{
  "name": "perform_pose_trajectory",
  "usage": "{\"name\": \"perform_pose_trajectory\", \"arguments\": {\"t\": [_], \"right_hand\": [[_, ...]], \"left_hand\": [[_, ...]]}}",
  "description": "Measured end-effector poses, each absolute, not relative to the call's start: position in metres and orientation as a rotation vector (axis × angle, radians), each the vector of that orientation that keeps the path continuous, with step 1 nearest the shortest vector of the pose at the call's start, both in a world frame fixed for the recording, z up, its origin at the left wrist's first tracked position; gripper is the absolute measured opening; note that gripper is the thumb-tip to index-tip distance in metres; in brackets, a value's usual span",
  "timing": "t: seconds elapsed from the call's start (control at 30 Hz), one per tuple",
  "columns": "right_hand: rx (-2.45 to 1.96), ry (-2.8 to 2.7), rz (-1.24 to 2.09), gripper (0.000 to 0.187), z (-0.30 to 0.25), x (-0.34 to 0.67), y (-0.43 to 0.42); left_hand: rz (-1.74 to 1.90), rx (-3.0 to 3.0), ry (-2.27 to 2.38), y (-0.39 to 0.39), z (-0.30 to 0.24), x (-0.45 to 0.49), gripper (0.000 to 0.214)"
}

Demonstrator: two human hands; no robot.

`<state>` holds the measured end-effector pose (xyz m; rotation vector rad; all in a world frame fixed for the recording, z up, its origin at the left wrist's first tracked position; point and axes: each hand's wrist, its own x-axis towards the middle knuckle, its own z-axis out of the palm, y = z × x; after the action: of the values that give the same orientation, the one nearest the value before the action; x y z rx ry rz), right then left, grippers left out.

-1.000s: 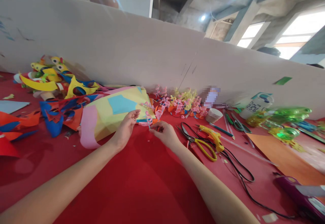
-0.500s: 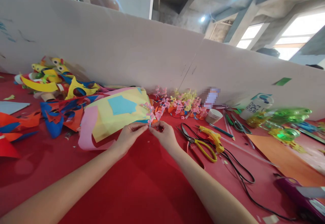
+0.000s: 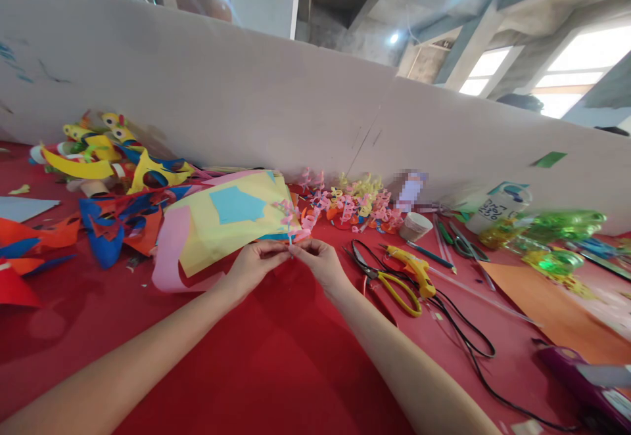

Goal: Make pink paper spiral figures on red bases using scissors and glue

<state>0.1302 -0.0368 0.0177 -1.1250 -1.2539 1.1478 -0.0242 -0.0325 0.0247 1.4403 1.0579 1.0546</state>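
Observation:
Fingertip to fingertip, my left hand (image 3: 254, 265) and my right hand (image 3: 319, 263) pinch a small pink curled paper piece (image 3: 306, 222) with a thin light-blue stem (image 3: 290, 238). The stem stands roughly upright between the fingertips. My left thumb and forefinger close on the stem near its lower part. The right fingertips press at the same spot, by the pink strip; the exact contact is hidden. Just beyond the hands lies a heap of similar pink, yellow and orange curled paper pieces (image 3: 362, 204). Yellow paper sheets (image 3: 197, 241) lie beside my left hand.
Right of my hands lie yellow-handled scissors (image 3: 399, 292), a yellow glue gun (image 3: 411, 265) with a black cord, a white cup (image 3: 415, 227) and a teal pencil (image 3: 431, 255). Orange paper (image 3: 557, 307) lies farther right. Paper cutouts (image 3: 106, 225) crowd the left. A white partition (image 3: 256, 100) stands behind.
The pink strip at the right fingertips has tilted over to the side and lies closer to the stem. Both hands have stayed nearly in place, still pinching.

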Motion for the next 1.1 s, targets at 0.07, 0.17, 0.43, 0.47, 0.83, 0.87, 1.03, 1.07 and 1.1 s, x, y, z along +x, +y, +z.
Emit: {"name": "perform_pose_trajectory", "arguments": {"t": [0.07,0.17,0.43,0.47,0.83,0.87,1.03,1.07,1.1], "right_hand": [[-1.117,-1.251,1.161,0.032,0.017,0.130,-0.036],[-1.118,-1.247,1.162,0.032,0.013,0.131,-0.035],[-1.143,-1.314,1.141,0.031,0.002,0.132,-0.032],[-1.150,-1.334,1.134,0.030,0.000,0.132,-0.032],[-1.270,-1.699,1.058,0.012,0.008,0.144,-0.031],[-1.281,-1.738,1.048,0.009,0.012,0.148,-0.031],[-1.431,-1.807,0.864,0.009,0.039,0.192,-0.030],[-1.474,-1.807,0.821,0.010,0.044,0.206,-0.033],[-1.536,-1.817,0.763,0.011,0.049,0.221,-0.036]], "left_hand": [[1.033,1.466,1.058,-0.032,0.024,-0.024,0.022],[1.005,1.489,1.042,-0.032,0.024,-0.024,0.024],[1.073,1.390,1.091,-0.030,0.021,-0.026,0.025],[1.087,1.368,1.090,-0.029,0.019,-0.026,0.026],[1.034,1.507,1.145,-0.027,0.013,-0.027,0.015],[1.019,1.526,1.144,-0.027,0.013,-0.027,0.014],[0.958,1.605,1.146,-0.028,0.015,-0.027,0.019],[0.948,1.617,1.145,-0.028,0.015,-0.027,0.021],[0.939,1.627,1.144,-0.028,0.015,-0.027,0.023]]}}
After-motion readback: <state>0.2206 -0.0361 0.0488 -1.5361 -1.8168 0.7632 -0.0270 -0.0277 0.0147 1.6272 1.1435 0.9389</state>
